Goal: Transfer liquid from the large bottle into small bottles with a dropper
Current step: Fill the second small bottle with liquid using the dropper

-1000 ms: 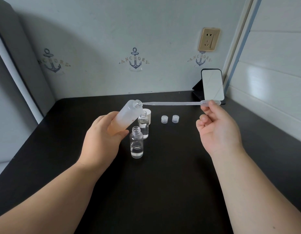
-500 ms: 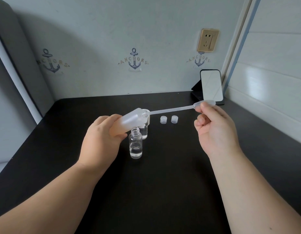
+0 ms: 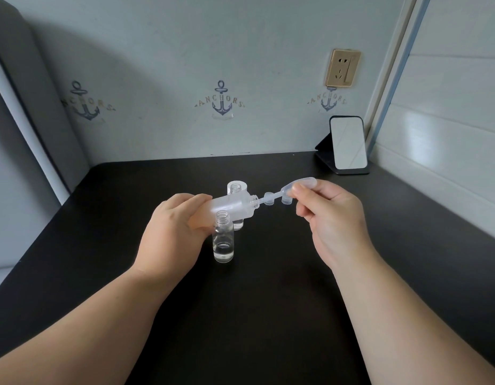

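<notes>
**Dropper deep in a sideways bottle**

While the small clear glass bottle (image 3: 223,240) stands open nearest, the left hand (image 3: 171,232) grips the frosted plastic large bottle (image 3: 231,207) tipped nearly flat. Right hand (image 3: 331,215) pinches the clear plastic dropper (image 3: 289,188) bulb. More tilt could spill liquid onto the black table (image 3: 268,315).

Two bare forearms are showing from the bottom corners of the view, with no sleeves, watch, rings or gloves visible. The left hand (image 3: 171,232) and the right hand (image 3: 331,220) are both showing short, plain fingernails, and the wrists are showing soft creases.
</notes>
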